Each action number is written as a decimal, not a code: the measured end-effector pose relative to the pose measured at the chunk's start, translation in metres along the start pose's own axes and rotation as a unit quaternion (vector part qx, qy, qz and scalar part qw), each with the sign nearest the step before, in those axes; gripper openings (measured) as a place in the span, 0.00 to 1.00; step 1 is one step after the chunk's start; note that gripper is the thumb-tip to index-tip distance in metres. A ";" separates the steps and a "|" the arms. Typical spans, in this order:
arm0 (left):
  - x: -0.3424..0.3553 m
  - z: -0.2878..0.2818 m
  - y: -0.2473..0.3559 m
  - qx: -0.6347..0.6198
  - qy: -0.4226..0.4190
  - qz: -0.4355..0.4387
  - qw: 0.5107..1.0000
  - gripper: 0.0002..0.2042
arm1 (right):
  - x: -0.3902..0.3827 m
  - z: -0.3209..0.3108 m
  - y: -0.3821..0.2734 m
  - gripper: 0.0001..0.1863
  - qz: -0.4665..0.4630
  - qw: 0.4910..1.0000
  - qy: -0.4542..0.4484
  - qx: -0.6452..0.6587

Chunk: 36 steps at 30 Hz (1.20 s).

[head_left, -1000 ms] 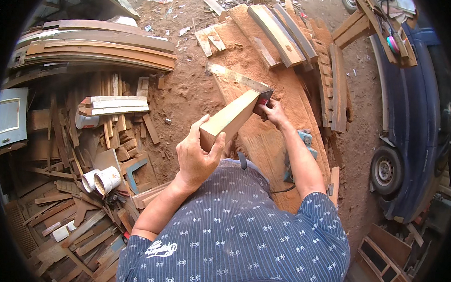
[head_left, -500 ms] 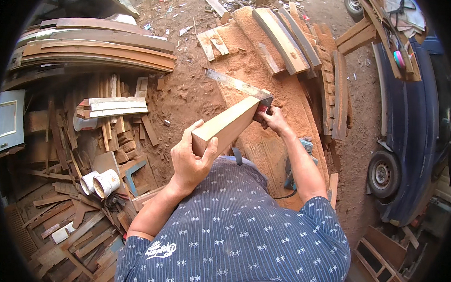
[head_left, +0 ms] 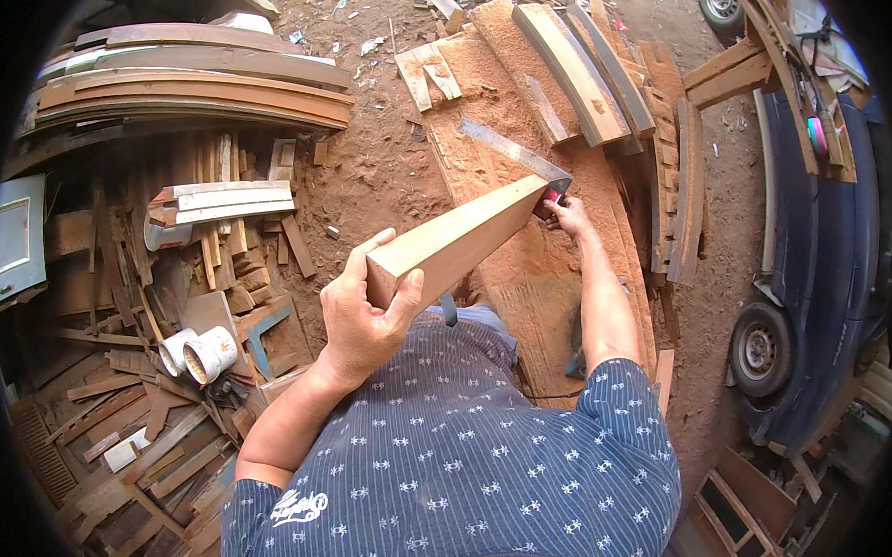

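My left hand (head_left: 364, 310) is closed round the near end of a pale rectangular wooden beam (head_left: 457, 235), thumb and fingers on either side. My right hand (head_left: 566, 214) grips the dark and red handle of a metal try square (head_left: 500, 143) at the beam's far end. The square's long steel blade reaches up and left beyond the beam. Beneath both is a sawdust-covered wooden work surface (head_left: 522, 340). A power tool (head_left: 576, 352), mostly hidden behind my right forearm, lies on it with a dark cord.
Stacked long boards (head_left: 197, 93) and piled offcuts (head_left: 117, 405) fill the left, with two white buckets (head_left: 208, 354). Curved planks (head_left: 571, 77) lie at the work surface's far end. A dark blue vehicle (head_left: 815, 272) stands along the right, near a wooden frame (head_left: 737, 515).
My left hand and the beam's near end have moved down and left. The square, beam's far end and my right hand have shifted rightward, the blade tilting more steeply.
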State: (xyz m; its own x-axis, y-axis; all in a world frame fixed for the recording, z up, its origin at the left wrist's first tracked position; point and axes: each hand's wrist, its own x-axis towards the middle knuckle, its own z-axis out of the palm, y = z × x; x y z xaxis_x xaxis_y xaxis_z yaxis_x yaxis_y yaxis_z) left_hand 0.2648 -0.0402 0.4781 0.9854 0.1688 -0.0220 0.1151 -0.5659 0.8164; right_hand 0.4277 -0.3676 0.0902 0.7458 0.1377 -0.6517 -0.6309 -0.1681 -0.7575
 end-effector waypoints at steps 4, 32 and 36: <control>0.004 -0.002 -0.014 0.001 0.032 0.031 0.999 0.25 | 0.001 0.004 -0.011 0.16 0.022 0.997 -0.027 -0.062; -0.122 0.017 -0.075 -0.437 -0.041 -0.365 0.821 0.28 | -0.264 0.001 -0.005 0.11 0.055 0.980 -0.004 0.189; -0.166 0.069 -0.087 -0.495 -0.050 -0.353 0.792 0.27 | -0.334 -0.015 0.003 0.10 0.096 0.979 -0.045 0.176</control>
State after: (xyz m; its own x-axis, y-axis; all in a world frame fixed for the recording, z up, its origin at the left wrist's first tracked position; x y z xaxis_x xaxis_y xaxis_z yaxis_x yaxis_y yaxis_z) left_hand 0.0994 -0.0750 0.3713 0.7293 0.0687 -0.6808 0.5360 0.5611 0.6308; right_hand 0.1803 -0.4285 0.3063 0.5942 0.2252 -0.7722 -0.8041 0.1455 -0.5764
